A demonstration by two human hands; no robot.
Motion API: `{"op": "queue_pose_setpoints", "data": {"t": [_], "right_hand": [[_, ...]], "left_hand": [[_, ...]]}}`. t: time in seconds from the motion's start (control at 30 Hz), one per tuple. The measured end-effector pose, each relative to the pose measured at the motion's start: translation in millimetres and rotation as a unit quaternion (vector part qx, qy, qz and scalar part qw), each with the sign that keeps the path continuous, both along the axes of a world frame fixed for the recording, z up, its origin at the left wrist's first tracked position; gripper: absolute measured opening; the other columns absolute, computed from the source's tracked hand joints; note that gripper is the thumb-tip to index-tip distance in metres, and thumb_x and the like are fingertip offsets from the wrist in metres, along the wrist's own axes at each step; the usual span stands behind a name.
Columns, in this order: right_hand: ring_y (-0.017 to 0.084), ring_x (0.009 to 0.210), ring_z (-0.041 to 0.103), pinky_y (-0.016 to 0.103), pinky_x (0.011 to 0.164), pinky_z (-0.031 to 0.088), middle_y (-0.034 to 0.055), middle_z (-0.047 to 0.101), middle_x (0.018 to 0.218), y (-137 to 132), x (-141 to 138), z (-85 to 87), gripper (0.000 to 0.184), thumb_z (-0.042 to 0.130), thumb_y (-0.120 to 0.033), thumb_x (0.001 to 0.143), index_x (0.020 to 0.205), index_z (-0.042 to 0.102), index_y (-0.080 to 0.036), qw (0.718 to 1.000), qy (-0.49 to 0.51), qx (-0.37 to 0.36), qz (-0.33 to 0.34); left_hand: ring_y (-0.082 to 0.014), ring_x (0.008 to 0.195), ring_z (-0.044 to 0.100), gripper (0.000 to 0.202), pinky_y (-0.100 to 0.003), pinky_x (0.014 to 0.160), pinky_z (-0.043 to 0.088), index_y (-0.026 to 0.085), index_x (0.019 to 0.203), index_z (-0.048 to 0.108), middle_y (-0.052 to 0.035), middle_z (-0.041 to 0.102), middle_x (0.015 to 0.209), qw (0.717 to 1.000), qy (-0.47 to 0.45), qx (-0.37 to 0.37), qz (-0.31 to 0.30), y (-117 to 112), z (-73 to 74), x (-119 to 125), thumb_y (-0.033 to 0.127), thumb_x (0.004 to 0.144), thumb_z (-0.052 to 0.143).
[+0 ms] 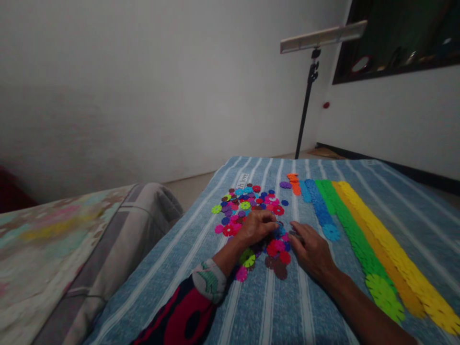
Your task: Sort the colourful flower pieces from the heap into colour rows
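Note:
A loose pile of notched plastic discs (245, 205) in pink, red, purple, blue, brown and lime lies on the striped cloth. My left hand (256, 227) rests over the middle of this pile, fingers curled and pinched together; what they hold, if anything, is hidden. Just below its fingertips is a blue disc (279, 232). Along the right edge of the pile, my right hand (312, 247) has its thumb and fingers apart, with nothing clearly visible between them. Brown discs (279, 268) lie between the two wrists.
Overlapping rows of yellow discs (388, 244), amber discs (377, 249), green discs (354, 235) and blue discs (319, 203) run along the right. Short orange discs (294, 184) and purple discs (285, 185) lie farther back. A patterned bed cover (64, 230) is at left, a stand (305, 105) behind.

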State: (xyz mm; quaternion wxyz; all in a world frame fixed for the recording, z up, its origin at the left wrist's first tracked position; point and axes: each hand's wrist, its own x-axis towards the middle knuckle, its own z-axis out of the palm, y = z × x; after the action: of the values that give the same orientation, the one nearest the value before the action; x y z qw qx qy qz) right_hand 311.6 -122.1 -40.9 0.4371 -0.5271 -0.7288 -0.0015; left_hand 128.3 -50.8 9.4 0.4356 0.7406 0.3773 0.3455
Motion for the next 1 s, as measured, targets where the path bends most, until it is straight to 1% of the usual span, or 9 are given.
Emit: {"op": "queue_pose_setpoints", "data": {"t": [0.2,0.37,0.5,0.57,0.67,0.73,0.83,0.93,1.0], "right_hand": [[0.02,0.079,0.067,0.031,0.073,0.051,0.0069,0.071,0.084,-1.9,-0.3,5.7,0.025,0.045,-0.027,0.096,0.094,0.068,-0.019,0.998,0.02,0.007,0.05],[0.02,0.084,0.069,0.03,0.077,0.052,0.0064,0.073,0.091,-4.2,-3.2,10.2,0.02,0.05,-0.027,0.092,0.097,0.068,-0.02,0.995,0.069,-0.028,0.064],[0.019,0.078,0.07,0.029,0.074,0.053,0.0046,0.074,0.086,-5.3,-5.0,12.9,0.02,0.049,-0.028,0.089,0.09,0.069,-0.022,0.993,0.1,-0.041,0.05],[0.02,0.076,0.07,0.029,0.073,0.053,0.0038,0.074,0.083,-5.1,-4.4,13.8,0.02,0.05,-0.029,0.088,0.087,0.069,-0.023,0.992,0.114,-0.05,0.033],[0.02,0.076,0.07,0.029,0.072,0.053,0.0039,0.074,0.083,-4.2,-3.0,13.9,0.02,0.051,-0.03,0.086,0.085,0.069,-0.023,0.99,0.125,-0.059,0.02],[0.021,0.076,0.07,0.029,0.072,0.053,0.0044,0.074,0.083,-3.5,-2.4,13.3,0.02,0.051,-0.03,0.086,0.085,0.07,-0.022,0.99,0.128,-0.062,0.022],[0.021,0.077,0.07,0.03,0.073,0.053,0.0048,0.075,0.084,-3.0,-2.2,12.3,0.02,0.052,-0.03,0.085,0.085,0.07,-0.022,0.989,0.131,-0.063,0.022],[0.021,0.078,0.07,0.03,0.074,0.053,0.0046,0.075,0.084,-3.0,-2.1,11.8,0.02,0.051,-0.03,0.086,0.084,0.069,-0.022,0.99,0.127,-0.065,0.023],[0.021,0.077,0.07,0.029,0.074,0.052,0.0047,0.075,0.084,-3.1,-1.8,11.9,0.02,0.051,-0.03,0.086,0.085,0.07,-0.022,0.99,0.123,-0.065,0.025]], "left_hand": [[-0.012,0.065,0.056,0.017,-0.023,0.061,0.044,0.013,0.071,0.069,-0.0024,0.065,0.071,0.998,-0.036,-0.039,-0.04,-6.2,-3.3,6.6,0.03,0.07,0.069],[-0.0101,0.06,0.052,0.019,-0.022,0.059,0.041,0.013,0.072,0.069,-0.0001,0.061,0.065,0.997,-0.03,-0.046,-0.05,-7.9,-7.2,7.4,0.032,0.071,0.07],[-0.0124,0.065,0.057,0.02,-0.023,0.063,0.044,0.014,0.076,0.072,-0.002,0.066,0.071,0.998,0.013,-0.006,-0.064,-4.1,-5.7,5.5,0.033,0.074,0.068],[-0.0144,0.072,0.059,0.018,-0.025,0.069,0.046,0.015,0.078,0.073,-0.0031,0.068,0.077,0.996,0.069,0.052,-0.019,1.2,-1.7,-0.4,0.031,0.077,0.065],[-0.0196,0.087,0.061,0.019,-0.031,0.083,0.046,0.016,0.088,0.075,-0.0065,0.069,0.089,0.963,0.197,0.148,0.112,9.8,4.0,-13.8,0.024,0.08,0.059],[-0.0234,0.095,0.06,0.027,-0.035,0.088,0.044,0.017,0.102,0.074,-0.0093,0.068,0.095,0.929,0.284,0.176,0.16,13.2,6.2,-21.7,0.022,0.081,0.058],[-0.0259,0.094,0.059,0.035,-0.036,0.083,0.044,0.019,0.114,0.071,-0.0108,0.066,0.094,0.895,0.378,0.178,0.157,14.3,7.8,-26.8,0.029,0.083,0.057],[-0.0243,0.086,0.059,0.028,-0.033,0.076,0.043,0.018,0.101,0.074,-0.0098,0.064,0.087,0.88,0.417,0.179,0.143,14.9,8.3,-25.8,0.03,0.082,0.056],[-0.0225,0.082,0.058,0.02,-0.031,0.073,0.042,0.018,0.088,0.074,-0.008,0.063,0.082,0.884,0.412,0.177,0.133,16.7,7.5,-24.9,0.027,0.078,0.059]]}}
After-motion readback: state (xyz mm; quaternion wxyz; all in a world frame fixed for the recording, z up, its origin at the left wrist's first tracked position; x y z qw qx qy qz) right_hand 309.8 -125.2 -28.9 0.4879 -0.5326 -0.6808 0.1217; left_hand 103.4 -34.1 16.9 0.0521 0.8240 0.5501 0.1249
